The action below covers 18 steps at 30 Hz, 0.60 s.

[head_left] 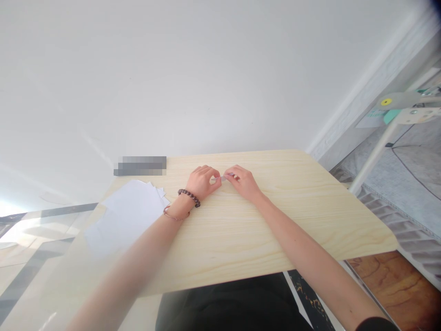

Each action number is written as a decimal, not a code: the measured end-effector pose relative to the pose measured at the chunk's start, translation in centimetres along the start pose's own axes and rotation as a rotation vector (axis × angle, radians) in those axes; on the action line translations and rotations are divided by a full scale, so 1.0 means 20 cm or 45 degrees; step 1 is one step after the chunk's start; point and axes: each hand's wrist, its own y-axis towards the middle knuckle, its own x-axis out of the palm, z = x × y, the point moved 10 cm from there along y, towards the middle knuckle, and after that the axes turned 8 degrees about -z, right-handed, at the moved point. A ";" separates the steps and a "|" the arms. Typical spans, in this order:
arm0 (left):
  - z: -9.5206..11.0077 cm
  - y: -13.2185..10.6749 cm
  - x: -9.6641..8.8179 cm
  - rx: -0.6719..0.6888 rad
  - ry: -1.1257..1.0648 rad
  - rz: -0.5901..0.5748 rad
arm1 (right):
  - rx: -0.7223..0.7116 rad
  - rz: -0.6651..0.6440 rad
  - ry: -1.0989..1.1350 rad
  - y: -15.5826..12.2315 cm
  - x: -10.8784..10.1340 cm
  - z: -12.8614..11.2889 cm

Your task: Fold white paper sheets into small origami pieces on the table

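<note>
My left hand point(203, 182) and right hand point(244, 183) both pinch a small pale strip point(225, 177) by its ends, low over the wooden table point(282, 220); it looks light, thin and floppy, best held at the edges

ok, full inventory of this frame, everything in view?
table: 1, light wood, centre
paper sheets: several, white, table's left part
small piece: 1, pale, between both hands
stand: 1, white pole, far right
wall: 1, white, behind table
bead bracelet: 1, dark brown, left wrist
bangle: 1, coppery, left wrist
left hand: 1, pinching piece
right hand: 1, pinching piece
</note>
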 end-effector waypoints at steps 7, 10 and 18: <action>-0.01 0.00 -0.01 0.006 -0.049 0.020 | 0.067 0.029 0.071 0.00 -0.01 0.04; 0.00 0.00 -0.01 0.042 -0.047 0.007 | 0.072 0.012 0.091 -0.01 0.00 0.04; 0.02 0.00 0.00 0.087 -0.026 0.007 | 0.024 -0.046 0.050 0.00 0.03 0.02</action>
